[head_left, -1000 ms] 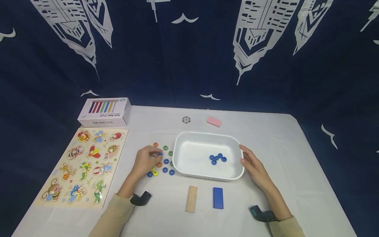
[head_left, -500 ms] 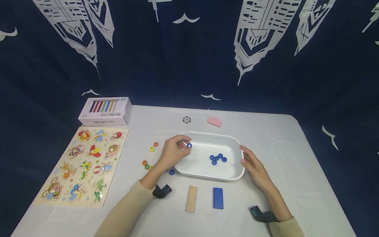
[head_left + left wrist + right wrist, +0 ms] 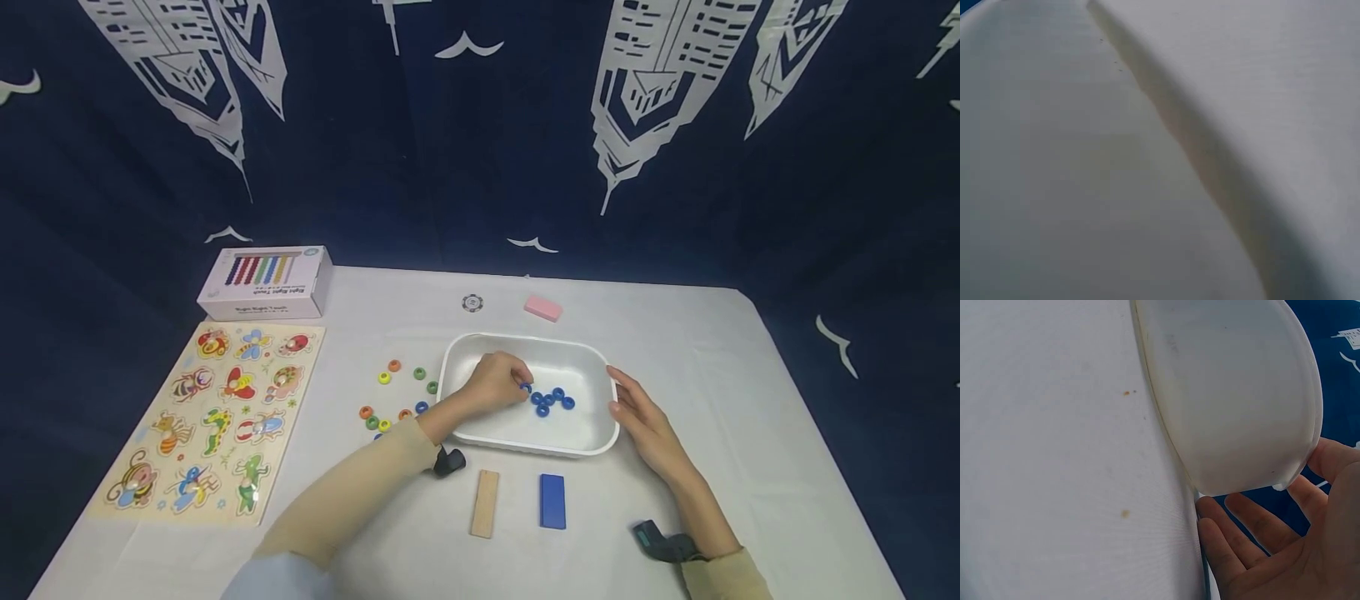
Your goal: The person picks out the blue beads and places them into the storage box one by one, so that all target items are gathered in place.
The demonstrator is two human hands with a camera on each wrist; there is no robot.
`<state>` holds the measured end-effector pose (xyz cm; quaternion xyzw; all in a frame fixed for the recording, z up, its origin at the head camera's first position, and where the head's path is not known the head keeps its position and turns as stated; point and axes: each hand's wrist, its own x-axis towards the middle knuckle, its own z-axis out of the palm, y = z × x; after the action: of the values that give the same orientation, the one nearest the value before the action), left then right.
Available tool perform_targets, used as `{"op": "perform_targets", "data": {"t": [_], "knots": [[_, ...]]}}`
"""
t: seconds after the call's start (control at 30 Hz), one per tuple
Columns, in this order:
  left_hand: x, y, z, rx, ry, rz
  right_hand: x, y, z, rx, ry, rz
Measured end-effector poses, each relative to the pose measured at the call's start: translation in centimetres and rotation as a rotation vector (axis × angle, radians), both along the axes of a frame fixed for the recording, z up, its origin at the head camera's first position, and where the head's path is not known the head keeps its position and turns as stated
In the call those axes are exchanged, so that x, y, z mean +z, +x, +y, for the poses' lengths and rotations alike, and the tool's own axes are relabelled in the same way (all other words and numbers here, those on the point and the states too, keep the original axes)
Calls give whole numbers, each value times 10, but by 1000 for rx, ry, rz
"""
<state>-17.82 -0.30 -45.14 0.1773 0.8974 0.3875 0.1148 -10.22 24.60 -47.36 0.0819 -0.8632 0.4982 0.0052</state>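
My left hand [image 3: 495, 383] reaches into the white tray [image 3: 491, 432] and pinches a blue bead [image 3: 526, 388] at its fingertips, low over the tray floor. Right beside it, several blue beads [image 3: 548, 400] lie clustered inside the tray. My right hand [image 3: 645, 421] touches the tray's right end with relaxed fingers. In the right wrist view, two of its digits meet the rim while the lower fingers [image 3: 1260, 525] sit spread near the table. The left wrist view has only the tray's pale outer wall [image 3: 1072, 156] and white cloth; no hand appears there.
Left of the tray lie loose orange, yellow, green and blue beads, one an orange bead [image 3: 394, 365]. A wooden block [image 3: 484, 504] and a blue block [image 3: 552, 502] lie in front. Behind are a pink block [image 3: 542, 308] and a chip [image 3: 472, 303]. An insect puzzle [image 3: 213, 425] and box [image 3: 264, 283] stand left.
My left hand has picked up a blue bead from the loose group and carried it rightward, over the rim into the tray. My right hand has stayed at the tray's end.
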Motion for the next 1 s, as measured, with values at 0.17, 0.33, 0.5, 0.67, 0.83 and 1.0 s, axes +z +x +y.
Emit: {"op": "perform_targets", "data": {"t": [0.17, 0.33, 0.5, 0.67, 0.83, 1.0], "knots": [[-1, 0, 5, -53, -71, -16, 18, 6, -8, 2, -13, -2], [8, 12, -4, -63, -99, 33, 21, 6, -10, 1, -14, -12], [29, 41, -26, -30, 37, 235, 8, 1, -4, -3, -4, -4], [41, 65, -61, 35, 254, 412, 6, 0, -2, -9, -5, -10], [35, 75, -101, 134, 332, 435, -4, -3, 3, -6, -7, -15], [22, 75, -132, 241, 344, 368, -4, -3, 2, -2, -11, -16]]}}
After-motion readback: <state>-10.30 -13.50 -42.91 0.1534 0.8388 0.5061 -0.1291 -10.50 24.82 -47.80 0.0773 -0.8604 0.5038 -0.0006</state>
